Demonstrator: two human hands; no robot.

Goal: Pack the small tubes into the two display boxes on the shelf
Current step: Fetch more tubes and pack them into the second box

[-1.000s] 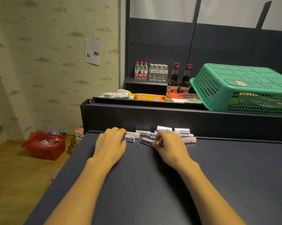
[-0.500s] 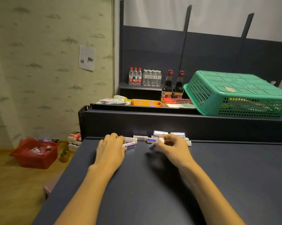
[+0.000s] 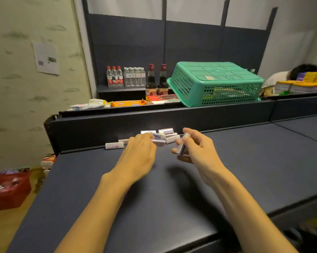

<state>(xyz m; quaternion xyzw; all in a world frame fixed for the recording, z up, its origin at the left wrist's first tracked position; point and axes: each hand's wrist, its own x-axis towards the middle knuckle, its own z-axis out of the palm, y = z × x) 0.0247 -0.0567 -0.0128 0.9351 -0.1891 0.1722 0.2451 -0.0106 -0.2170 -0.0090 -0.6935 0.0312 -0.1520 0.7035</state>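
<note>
The right hand was lifted just off the dark blue-grey shelf top, thumb & fingers curled round one small white tube w/ blue print, held roughly upright, its white cap end up. The left hand lay palm-down, fingers reaching into the heap of small white boxed tubes bunched against the dark back rail; fingertips touched the nearest pieces, but whether they'd pinched one couldn't be told, since the hand hid it. One more white tube lay apart, left of the heap.

No display boxes were visible anywhere in view, so the destination wasn't confirmed; step in hand was prob. gathering.

To do it well, IMO:
- Collect several tubes per hand, all caps same way, before moving off, for fewer trips.
- Keep the pinch mid-body; these look light & slick, and an end grip would let one swivel out.
- Sweep w/ the left hand toward the body, not at the rail, or pieces jam against it.
- Don't forget the stray one at left.
</note>
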